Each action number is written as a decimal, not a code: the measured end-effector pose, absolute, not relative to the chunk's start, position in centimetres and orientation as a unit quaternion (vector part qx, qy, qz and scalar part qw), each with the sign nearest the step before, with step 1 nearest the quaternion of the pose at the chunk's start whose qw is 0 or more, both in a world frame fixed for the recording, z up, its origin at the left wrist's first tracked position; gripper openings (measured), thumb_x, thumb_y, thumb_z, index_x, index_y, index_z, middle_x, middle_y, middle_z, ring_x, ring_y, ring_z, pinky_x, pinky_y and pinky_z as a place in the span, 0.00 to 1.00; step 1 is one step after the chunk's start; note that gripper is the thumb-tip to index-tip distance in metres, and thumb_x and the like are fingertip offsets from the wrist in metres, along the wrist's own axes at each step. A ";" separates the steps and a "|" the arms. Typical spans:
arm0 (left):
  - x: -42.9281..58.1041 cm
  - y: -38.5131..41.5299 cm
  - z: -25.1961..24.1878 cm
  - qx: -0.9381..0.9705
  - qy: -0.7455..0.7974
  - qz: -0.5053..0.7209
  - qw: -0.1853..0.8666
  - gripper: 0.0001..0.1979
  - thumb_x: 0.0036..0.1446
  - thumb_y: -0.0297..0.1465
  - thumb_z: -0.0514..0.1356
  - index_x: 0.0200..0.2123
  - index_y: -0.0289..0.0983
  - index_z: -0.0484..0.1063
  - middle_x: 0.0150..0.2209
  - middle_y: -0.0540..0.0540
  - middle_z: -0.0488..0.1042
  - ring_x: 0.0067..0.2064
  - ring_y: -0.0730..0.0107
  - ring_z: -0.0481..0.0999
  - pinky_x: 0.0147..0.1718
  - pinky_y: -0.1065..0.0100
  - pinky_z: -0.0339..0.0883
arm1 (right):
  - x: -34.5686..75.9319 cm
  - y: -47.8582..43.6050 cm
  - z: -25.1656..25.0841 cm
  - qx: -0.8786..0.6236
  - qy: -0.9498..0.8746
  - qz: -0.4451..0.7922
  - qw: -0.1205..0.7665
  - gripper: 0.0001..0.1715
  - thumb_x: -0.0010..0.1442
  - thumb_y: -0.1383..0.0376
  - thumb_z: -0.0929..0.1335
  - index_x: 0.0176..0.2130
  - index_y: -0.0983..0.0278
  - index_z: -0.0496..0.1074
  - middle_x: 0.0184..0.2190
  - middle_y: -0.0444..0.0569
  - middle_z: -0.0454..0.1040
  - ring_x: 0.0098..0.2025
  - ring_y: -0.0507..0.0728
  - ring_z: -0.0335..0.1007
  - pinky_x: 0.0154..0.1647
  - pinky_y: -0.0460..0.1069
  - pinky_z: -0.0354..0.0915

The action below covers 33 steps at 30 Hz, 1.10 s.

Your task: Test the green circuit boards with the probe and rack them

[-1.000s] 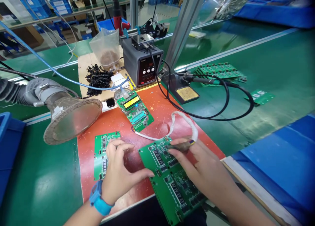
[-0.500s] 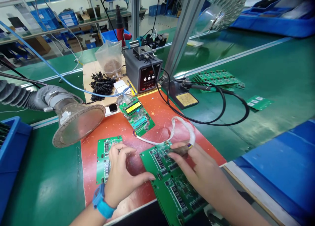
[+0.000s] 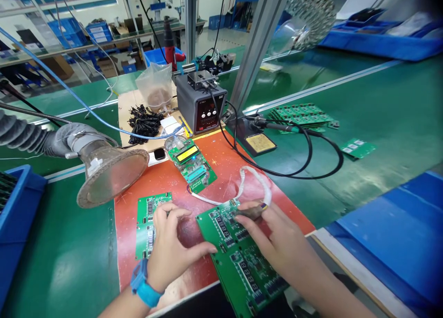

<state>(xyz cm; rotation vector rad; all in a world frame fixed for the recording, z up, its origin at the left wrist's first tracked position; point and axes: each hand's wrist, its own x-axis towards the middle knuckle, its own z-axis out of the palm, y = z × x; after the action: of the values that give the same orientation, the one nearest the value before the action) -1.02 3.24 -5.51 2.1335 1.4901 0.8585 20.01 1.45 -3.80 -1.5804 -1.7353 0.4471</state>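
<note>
A long green circuit board panel [image 3: 238, 258] lies tilted across the front edge of the red mat [image 3: 221, 170]. My right hand [image 3: 277, 242] presses a dark connector [image 3: 252, 212] on a white ribbon cable [image 3: 256, 182] onto the panel's far end, fingers closed on it. My left hand [image 3: 173, 251], with a blue wristband, has its thumb on the panel's left edge and curled fingertips resting near a smaller green board [image 3: 148, 225]. The cable runs to a programmer board with a lit yellow display [image 3: 192, 163].
A fume extractor funnel [image 3: 110, 175] hangs at the left. A grey soldering station [image 3: 201, 103], an iron in its stand [image 3: 258, 133], black parts [image 3: 143, 119] and a plastic bag [image 3: 155, 85] sit behind the mat. More green boards [image 3: 304, 114] lie at the right; a blue bin [image 3: 17, 207] at far left.
The view has tilted up and shifted a little. Both hands stay on the panel in nearly the same pose, the connector still pressed at its far end.
</note>
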 end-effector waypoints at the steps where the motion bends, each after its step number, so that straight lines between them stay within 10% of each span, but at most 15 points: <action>1: -1.0 3.2 -5.5 0.764 0.532 0.307 0.199 0.30 0.36 0.48 0.67 0.41 0.40 0.63 0.42 0.44 0.57 0.46 0.57 0.61 0.46 0.53 0.61 | 20.0 1.5 -3.8 -0.615 -0.676 0.173 0.367 0.08 0.61 0.61 0.62 0.36 0.62 0.67 0.34 0.49 0.72 0.39 0.56 0.71 0.38 0.50 0.69; 33: -1.5 3.8 -5.2 0.803 0.485 0.320 0.136 0.16 0.53 0.40 0.59 0.42 0.39 0.63 0.41 0.44 0.59 0.49 0.56 0.59 0.49 0.50 0.56 | 22.3 -2.9 -1.6 -0.592 -0.702 0.152 0.365 0.06 0.58 0.64 0.65 0.37 0.63 0.68 0.29 0.45 0.74 0.31 0.52 0.72 0.31 0.44 0.69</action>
<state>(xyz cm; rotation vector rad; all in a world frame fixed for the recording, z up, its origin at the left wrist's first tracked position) -1.47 3.84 -5.24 2.3232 1.4027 0.9274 22.29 -2.89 -1.56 -1.5230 -1.8057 0.3919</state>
